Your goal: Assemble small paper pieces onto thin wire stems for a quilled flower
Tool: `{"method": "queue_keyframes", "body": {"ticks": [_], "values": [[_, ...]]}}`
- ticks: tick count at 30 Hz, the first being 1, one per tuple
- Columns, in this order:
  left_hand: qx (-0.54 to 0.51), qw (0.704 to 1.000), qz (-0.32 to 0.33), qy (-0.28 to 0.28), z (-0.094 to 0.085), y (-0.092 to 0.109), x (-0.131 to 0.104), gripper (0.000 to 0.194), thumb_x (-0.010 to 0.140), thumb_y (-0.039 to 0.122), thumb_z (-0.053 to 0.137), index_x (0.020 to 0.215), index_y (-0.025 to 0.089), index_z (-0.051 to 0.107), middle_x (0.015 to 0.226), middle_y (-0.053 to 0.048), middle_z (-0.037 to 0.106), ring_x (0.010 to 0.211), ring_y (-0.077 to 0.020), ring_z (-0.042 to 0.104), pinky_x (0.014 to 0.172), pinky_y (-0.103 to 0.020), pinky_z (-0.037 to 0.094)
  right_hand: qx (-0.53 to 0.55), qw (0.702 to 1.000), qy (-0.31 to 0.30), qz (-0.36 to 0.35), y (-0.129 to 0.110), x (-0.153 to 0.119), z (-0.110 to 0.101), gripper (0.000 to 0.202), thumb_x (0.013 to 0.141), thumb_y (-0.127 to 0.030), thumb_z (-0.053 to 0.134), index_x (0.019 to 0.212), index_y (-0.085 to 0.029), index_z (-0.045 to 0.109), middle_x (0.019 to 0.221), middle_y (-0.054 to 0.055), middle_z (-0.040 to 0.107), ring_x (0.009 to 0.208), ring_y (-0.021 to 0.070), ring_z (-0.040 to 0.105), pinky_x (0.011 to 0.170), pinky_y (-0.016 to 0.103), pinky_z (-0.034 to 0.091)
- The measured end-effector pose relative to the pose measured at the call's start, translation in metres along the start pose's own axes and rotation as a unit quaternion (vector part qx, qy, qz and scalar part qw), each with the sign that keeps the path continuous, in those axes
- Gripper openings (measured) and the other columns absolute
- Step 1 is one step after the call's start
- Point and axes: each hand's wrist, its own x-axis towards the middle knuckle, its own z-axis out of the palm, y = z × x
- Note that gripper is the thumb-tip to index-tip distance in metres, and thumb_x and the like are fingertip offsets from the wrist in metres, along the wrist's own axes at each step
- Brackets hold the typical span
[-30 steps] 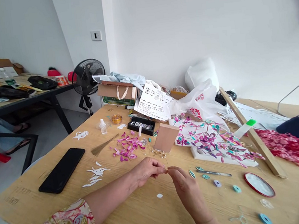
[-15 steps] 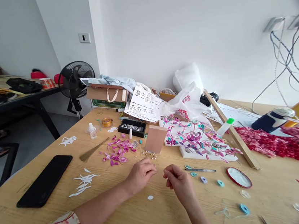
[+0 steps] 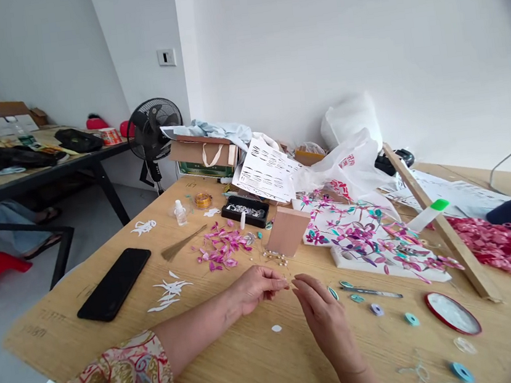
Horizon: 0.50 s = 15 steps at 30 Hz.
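Note:
My left hand [image 3: 260,289] is closed in a pinch over the middle of the table, thumb against forefinger. Close to its right, my right hand [image 3: 321,317] is pinched as well, the two sets of fingertips nearly meeting. Whatever lies between the fingers is too small to make out. Just beyond the fingertips are several small pearl beads [image 3: 277,258] in front of a brown upright board [image 3: 287,231]. On the wood below the hands lies a small white oval piece [image 3: 277,328]. Pink petals [image 3: 220,245] are heaped to the far left of the hands.
Left are a black phone [image 3: 114,284], white cut strips [image 3: 170,294] and a bundle of thin stems [image 3: 182,244]. Pink and teal wire flowers [image 3: 357,228] lie behind. Thread spools [image 3: 411,319], a pen [image 3: 374,291], a red-rimmed dish [image 3: 453,314] and a wooden bar [image 3: 446,224] are right.
The view has swung left, so things appear farther right. My hands have come closer together, and the right hand's fingers have straightened somewhat from a curl into a pinch.

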Motion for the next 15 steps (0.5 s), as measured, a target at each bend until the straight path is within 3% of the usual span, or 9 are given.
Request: {"method": "queue_keyframes", "body": {"ticks": [7, 10, 13, 15], "values": [[0.016, 1.000, -0.013, -0.001, 0.002, 0.003, -0.003, 0.027, 0.050, 0.032, 0.071, 0.061, 0.010, 0.060, 0.058, 0.001, 0.054, 0.048, -0.0042, 0.037, 0.050, -0.021, 0.024, 0.031, 0.999, -0.024, -0.001, 0.006, -0.006, 0.000, 0.027, 0.083, -0.010, 0.034, 0.096, -0.020, 0.055, 0.103, 0.009, 0.060, 0.082, 0.0140, 0.061, 0.059, 0.021, 0.049], [0.052, 0.999, 0.004, -0.005, 0.003, 0.004, -0.003, 0.025, 0.054, 0.032, 0.069, 0.059, 0.010, 0.059, 0.052, 0.004, 0.049, 0.048, -0.0047, 0.037, 0.050, -0.021, 0.025, 0.082, 0.996, -0.017, 0.026, 0.000, -0.002, -0.003, 0.025, 0.083, -0.012, 0.034, 0.089, -0.020, 0.057, 0.088, 0.006, 0.064, 0.072, 0.0125, 0.061, 0.058, 0.020, 0.048], [0.143, 0.988, 0.053, 0.016, 0.005, 0.002, -0.002, 0.021, 0.061, 0.031, 0.064, 0.059, 0.011, 0.059, 0.054, 0.003, 0.048, 0.051, -0.0063, 0.039, 0.052, -0.021, 0.030, 0.127, 0.985, -0.029, 0.109, -0.006, 0.003, -0.005, 0.021, 0.081, -0.019, 0.038, 0.078, -0.020, 0.058, 0.069, 0.003, 0.063, 0.064, 0.0135, 0.060, 0.055, 0.022, 0.046], [0.263, 0.953, 0.143, 0.038, 0.005, -0.001, -0.002, 0.018, 0.068, 0.028, 0.060, 0.060, 0.012, 0.060, 0.061, 0.001, 0.050, 0.058, -0.0085, 0.044, 0.058, -0.021, 0.034, 0.165, 0.964, -0.046, 0.203, -0.008, 0.005, -0.004, 0.018, 0.080, -0.025, 0.041, 0.072, -0.019, 0.057, 0.060, 0.001, 0.061, 0.055, 0.0133, 0.059, 0.050, 0.022, 0.045]]}}
